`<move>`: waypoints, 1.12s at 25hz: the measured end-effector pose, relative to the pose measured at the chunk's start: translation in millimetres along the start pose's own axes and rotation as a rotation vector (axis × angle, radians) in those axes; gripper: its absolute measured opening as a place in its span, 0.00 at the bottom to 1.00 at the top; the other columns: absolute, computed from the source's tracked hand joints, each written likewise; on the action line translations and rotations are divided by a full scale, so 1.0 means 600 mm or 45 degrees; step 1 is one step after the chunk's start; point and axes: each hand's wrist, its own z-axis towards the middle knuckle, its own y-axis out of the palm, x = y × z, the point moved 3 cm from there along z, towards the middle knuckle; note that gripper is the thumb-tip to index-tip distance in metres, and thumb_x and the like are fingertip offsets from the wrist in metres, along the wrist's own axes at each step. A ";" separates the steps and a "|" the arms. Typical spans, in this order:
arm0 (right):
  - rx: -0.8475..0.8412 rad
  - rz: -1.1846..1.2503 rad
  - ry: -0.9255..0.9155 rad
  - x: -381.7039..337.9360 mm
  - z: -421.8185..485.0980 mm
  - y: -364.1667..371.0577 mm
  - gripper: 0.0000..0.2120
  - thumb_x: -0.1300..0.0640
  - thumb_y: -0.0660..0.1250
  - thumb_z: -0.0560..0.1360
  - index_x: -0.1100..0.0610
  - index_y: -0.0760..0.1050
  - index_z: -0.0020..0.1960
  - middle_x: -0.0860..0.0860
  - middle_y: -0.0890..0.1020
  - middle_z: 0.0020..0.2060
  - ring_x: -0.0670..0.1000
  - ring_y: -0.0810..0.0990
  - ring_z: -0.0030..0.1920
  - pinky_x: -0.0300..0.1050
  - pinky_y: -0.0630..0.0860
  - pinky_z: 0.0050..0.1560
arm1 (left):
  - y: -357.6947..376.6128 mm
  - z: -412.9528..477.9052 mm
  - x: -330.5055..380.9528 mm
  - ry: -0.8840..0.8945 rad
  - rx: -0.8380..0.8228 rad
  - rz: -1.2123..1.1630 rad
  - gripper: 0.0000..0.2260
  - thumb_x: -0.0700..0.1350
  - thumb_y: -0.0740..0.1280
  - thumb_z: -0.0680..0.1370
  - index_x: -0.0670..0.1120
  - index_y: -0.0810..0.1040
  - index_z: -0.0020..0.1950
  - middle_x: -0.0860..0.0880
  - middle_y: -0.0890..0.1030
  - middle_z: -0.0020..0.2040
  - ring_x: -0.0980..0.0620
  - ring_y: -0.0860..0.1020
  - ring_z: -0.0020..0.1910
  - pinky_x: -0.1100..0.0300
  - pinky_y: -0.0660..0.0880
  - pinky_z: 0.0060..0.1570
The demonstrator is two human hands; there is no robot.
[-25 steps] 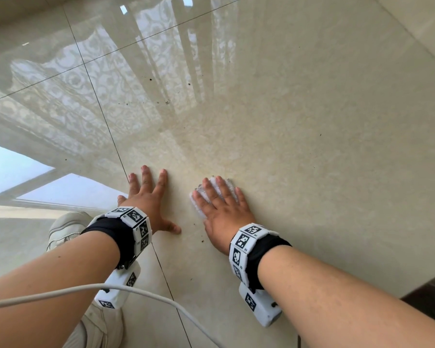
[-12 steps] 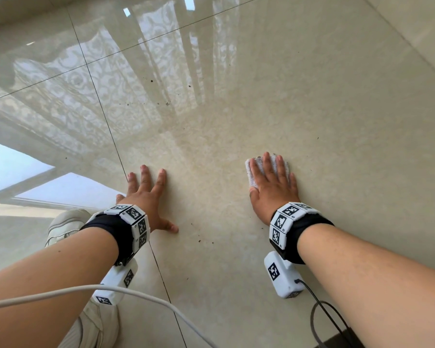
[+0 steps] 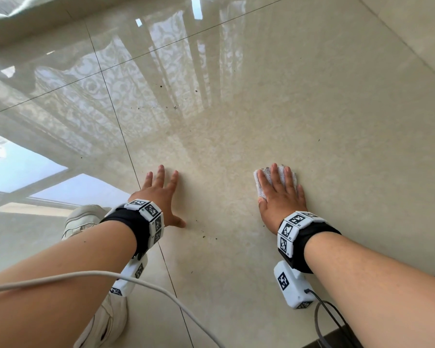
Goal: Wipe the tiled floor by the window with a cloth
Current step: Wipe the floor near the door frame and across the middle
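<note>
A small white cloth [image 3: 261, 185] lies on the glossy beige tiled floor [image 3: 337, 121], mostly hidden under my right hand [image 3: 281, 197]. That hand presses flat on it with straight, spread fingers. My left hand [image 3: 161, 194] rests flat on the bare tile to the left, fingers spread, about a hand's width from the cloth. Both wrists wear black bands with white marker blocks.
Dark crumbs [image 3: 209, 237] dot the tile between my hands, and more specks [image 3: 176, 106] lie farther ahead. A pale shoe [image 3: 83, 219] stands under my left forearm. A white cable [image 3: 161, 292] crosses below. The floor reflects the window and patterned curtain [image 3: 91, 101].
My right hand has slid the cloth to the right and slightly forward across the tile, away from my left hand. My left hand has stayed planted in place.
</note>
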 end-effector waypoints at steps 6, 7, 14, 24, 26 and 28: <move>-0.059 -0.030 0.031 0.007 -0.010 0.027 0.32 0.49 0.48 0.82 0.40 0.30 0.76 0.44 0.28 0.75 0.51 0.27 0.74 0.56 0.37 0.74 | -0.024 0.014 -0.015 0.041 0.123 0.031 0.54 0.67 0.71 0.70 0.56 0.34 0.78 0.50 0.33 0.79 0.46 0.43 0.79 0.44 0.62 0.72; -0.080 -0.033 0.039 0.008 -0.012 0.035 0.32 0.49 0.48 0.82 0.40 0.30 0.76 0.44 0.28 0.74 0.51 0.27 0.74 0.56 0.37 0.74 | -0.029 0.016 -0.019 0.037 0.133 0.032 0.53 0.66 0.70 0.71 0.56 0.34 0.78 0.50 0.34 0.79 0.46 0.43 0.79 0.44 0.62 0.73; -0.196 -0.033 0.190 0.029 0.001 0.074 0.30 0.50 0.48 0.83 0.41 0.32 0.77 0.44 0.29 0.75 0.52 0.29 0.75 0.57 0.41 0.75 | -0.008 -0.003 0.005 0.139 0.113 0.061 0.53 0.70 0.68 0.69 0.57 0.33 0.78 0.52 0.33 0.79 0.49 0.42 0.79 0.45 0.64 0.70; -0.117 -0.059 0.235 0.081 -0.017 0.040 0.30 0.49 0.46 0.83 0.41 0.31 0.76 0.45 0.29 0.75 0.53 0.28 0.75 0.57 0.39 0.75 | 0.032 -0.018 0.016 0.129 0.105 -0.009 0.54 0.71 0.67 0.69 0.56 0.30 0.77 0.50 0.33 0.79 0.47 0.41 0.79 0.46 0.57 0.75; -0.099 -0.069 0.221 0.084 -0.013 0.028 0.30 0.49 0.47 0.82 0.41 0.30 0.76 0.45 0.29 0.75 0.52 0.28 0.75 0.56 0.38 0.75 | 0.033 -0.014 0.027 0.155 0.104 -0.008 0.56 0.72 0.67 0.68 0.57 0.29 0.76 0.50 0.33 0.79 0.46 0.41 0.79 0.46 0.57 0.75; -0.088 -0.075 0.226 0.090 -0.009 0.021 0.30 0.49 0.47 0.82 0.41 0.30 0.76 0.45 0.28 0.75 0.52 0.28 0.75 0.56 0.38 0.75 | 0.039 -0.012 0.040 0.176 0.092 0.000 0.57 0.72 0.69 0.66 0.58 0.28 0.76 0.50 0.32 0.79 0.46 0.41 0.79 0.45 0.59 0.74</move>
